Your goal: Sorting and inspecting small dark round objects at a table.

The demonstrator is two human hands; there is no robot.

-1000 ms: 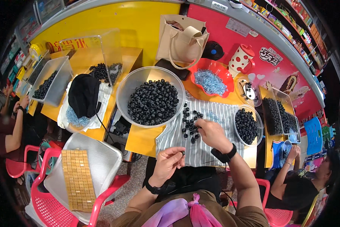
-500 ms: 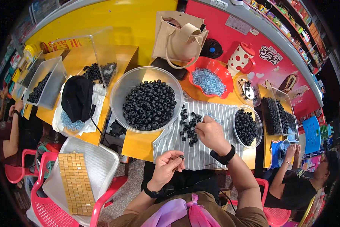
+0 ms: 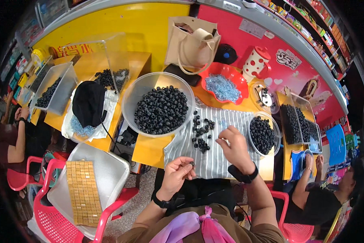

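Note:
Between thumb and fingertips, my left hand pinches a small black bead in front of the grey-and-white striped cloth. Over the cloth's right half is my right hand, its fingers curled and drawn together; whatever they hold is too small to make out. Loose black beads lie scattered between the hands and a large clear tub of black beads. Close to the right hand stands a smaller round tub of black beads. A few tiny clear pieces rest on the cloth behind that hand.
At the back are a red dish of pale blue beads, a beige tote bag, a dotted cup and a black fan. Clear bins stand at right. People work at both sides. A chair stands at left.
My right hand has moved slightly right and its fingers have loosened a little. The left hand still holds the bead, a bit farther up and left. The view has shifted slightly.

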